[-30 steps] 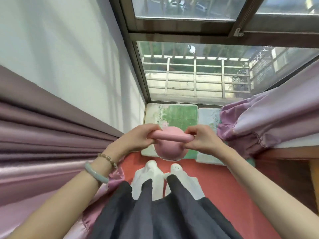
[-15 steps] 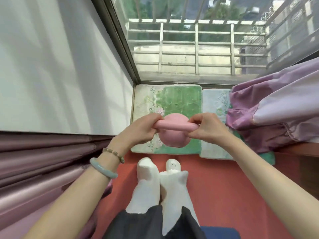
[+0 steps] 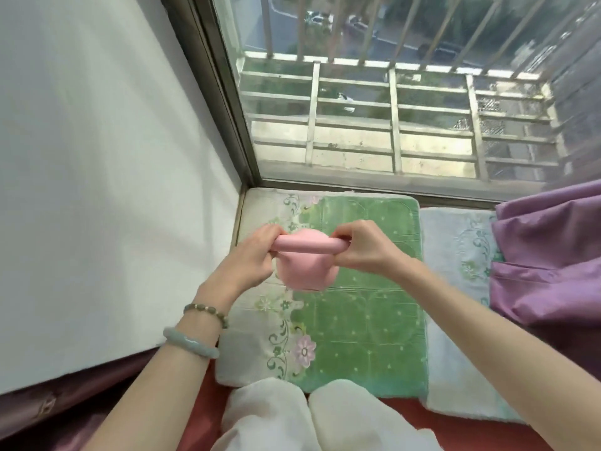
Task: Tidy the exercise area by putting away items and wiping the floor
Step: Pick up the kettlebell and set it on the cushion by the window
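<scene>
At frame centre, the left hand and right hand had fingers clamped on the ends of the pink kettlebell handle, sharing its weight above the green mat; it probably hung clear.

kettlebell: handle ends hidden inside left hand and right hand | green mat: part hidden under bell | feet: cut by bottom edge | curtain: cut by right edge
</scene>
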`<state>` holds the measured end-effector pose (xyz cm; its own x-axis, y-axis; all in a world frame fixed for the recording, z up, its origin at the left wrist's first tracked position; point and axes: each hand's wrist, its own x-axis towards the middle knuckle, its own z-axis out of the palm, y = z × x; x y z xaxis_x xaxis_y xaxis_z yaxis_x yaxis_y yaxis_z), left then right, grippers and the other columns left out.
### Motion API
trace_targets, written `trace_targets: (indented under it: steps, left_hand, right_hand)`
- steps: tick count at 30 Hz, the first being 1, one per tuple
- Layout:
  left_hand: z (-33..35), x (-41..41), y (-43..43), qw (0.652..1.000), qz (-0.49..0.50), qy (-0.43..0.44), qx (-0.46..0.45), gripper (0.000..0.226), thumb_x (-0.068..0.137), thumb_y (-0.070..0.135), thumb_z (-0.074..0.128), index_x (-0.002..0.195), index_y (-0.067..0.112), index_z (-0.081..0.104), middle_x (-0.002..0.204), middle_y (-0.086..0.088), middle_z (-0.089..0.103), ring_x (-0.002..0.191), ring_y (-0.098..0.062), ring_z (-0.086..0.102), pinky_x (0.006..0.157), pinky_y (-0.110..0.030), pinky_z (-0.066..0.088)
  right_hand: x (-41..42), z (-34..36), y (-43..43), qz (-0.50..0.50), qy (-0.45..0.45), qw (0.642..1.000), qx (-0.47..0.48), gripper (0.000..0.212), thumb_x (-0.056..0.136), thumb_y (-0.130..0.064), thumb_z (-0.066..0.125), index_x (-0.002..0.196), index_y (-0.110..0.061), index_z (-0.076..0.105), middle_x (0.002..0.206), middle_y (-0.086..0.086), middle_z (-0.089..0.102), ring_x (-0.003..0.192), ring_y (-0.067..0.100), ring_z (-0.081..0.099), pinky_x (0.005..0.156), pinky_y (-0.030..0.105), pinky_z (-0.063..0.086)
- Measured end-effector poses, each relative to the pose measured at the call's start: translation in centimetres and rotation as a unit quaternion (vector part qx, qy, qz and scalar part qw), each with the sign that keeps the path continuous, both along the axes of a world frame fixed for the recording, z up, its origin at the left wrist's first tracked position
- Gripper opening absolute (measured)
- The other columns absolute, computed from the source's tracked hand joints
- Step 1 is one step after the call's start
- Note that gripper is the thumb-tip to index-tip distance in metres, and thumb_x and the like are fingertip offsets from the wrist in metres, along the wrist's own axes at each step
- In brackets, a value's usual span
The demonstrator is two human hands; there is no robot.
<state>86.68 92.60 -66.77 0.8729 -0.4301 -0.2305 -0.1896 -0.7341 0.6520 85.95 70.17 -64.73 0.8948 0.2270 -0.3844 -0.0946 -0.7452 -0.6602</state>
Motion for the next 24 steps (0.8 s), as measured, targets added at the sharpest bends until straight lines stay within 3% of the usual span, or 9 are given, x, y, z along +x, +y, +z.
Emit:
trace_targets:
  steps: [4, 10, 12, 16, 18, 21, 24]
  left_hand:
    - [-5.1, 4.2, 0.3, 0.997, 0.047, -0.064, -0.018, 0.037, 0.081, -0.015, 0.044, 0.108, 0.006, 0.058, 0.100, 0.003, 0.049, 0.093, -0.011, 0.044, 0.079, -0.012, 0.028]
    - [-10.3, 9.8, 0.0, 0.981, 0.117, -0.155, -0.016, 0.044, 0.076, -0.016, 0.043, 0.109, 0.008, 0.059, 0.101, -0.010, 0.057, 0.097, -0.025, 0.050, 0.084, -0.024, 0.037]
    - [-12.0, 10.0, 0.0, 0.978, 0.124, -0.170, -0.012, 0.044, 0.076, -0.018, 0.045, 0.108, 0.008, 0.060, 0.102, -0.010, 0.058, 0.097, -0.025, 0.051, 0.085, -0.025, 0.037]
    - [-15.1, 8.2, 0.1, 0.974, 0.140, -0.179, -0.002, 0.045, 0.073, -0.018, 0.049, 0.110, 0.004, 0.061, 0.109, -0.015, 0.061, 0.104, -0.032, 0.054, 0.091, -0.030, 0.039]
    - [-15.7, 7.3, 0.3, 0.971, 0.151, -0.184, -0.011, 0.047, 0.071, -0.019, 0.050, 0.111, 0.003, 0.063, 0.114, -0.016, 0.062, 0.108, -0.032, 0.055, 0.096, -0.026, 0.036]
    - [-16.0, 5.5, 0.9, 0.980, 0.136, -0.146, -0.031, 0.043, 0.074, -0.014, 0.059, 0.110, 0.009, 0.066, 0.120, -0.009, 0.063, 0.117, -0.025, 0.054, 0.102, -0.019, 0.030]
    - [-16.6, 3.3, 1.9, 0.991, 0.081, -0.098, -0.031, 0.037, 0.077, 0.000, 0.071, 0.110, 0.015, 0.067, 0.120, -0.001, 0.063, 0.126, -0.017, 0.047, 0.110, -0.033, 0.032]
  right_hand:
    - [4.9, -5.4, 1.2, 0.001, -0.070, 0.998, 0.001, 0.012, 0.064, -0.004, 0.063, 0.074, -0.007, 0.069, 0.061, 0.004, 0.059, 0.056, 0.015, 0.047, 0.051, 0.026, 0.037]
    - [10.5, -10.9, 2.0, -0.024, -0.193, 0.981, -0.001, 0.019, 0.069, 0.004, 0.057, 0.078, -0.003, 0.072, 0.067, 0.008, 0.066, 0.061, 0.021, 0.054, 0.051, 0.023, 0.037]
    - [11.1, -12.9, 2.0, -0.009, -0.229, 0.973, -0.014, 0.019, 0.068, 0.005, 0.056, 0.079, -0.001, 0.071, 0.069, 0.011, 0.066, 0.063, 0.026, 0.057, 0.053, 0.027, 0.038]
    - [10.2, -16.5, 2.3, 0.061, -0.260, 0.963, -0.030, 0.018, 0.065, 0.002, 0.056, 0.078, 0.002, 0.067, 0.074, 0.015, 0.065, 0.067, 0.033, 0.059, 0.059, 0.037, 0.049]
    - [9.5, -17.2, 2.2, 0.080, -0.271, 0.959, -0.025, 0.019, 0.065, 0.000, 0.057, 0.080, 0.002, 0.068, 0.076, 0.016, 0.066, 0.066, 0.032, 0.061, 0.059, 0.034, 0.050]
    - [7.8, -17.8, 1.4, 0.123, -0.282, 0.951, -0.032, 0.018, 0.064, -0.002, 0.062, 0.081, 0.004, 0.066, 0.080, 0.016, 0.067, 0.069, 0.034, 0.062, 0.058, 0.041, 0.054]
    - [5.2, -19.0, 0.5, 0.186, -0.292, 0.938, -0.030, 0.021, 0.065, -0.002, 0.075, 0.084, 0.002, 0.069, 0.087, 0.014, 0.069, 0.080, 0.033, 0.066, 0.069, 0.040, 0.057]
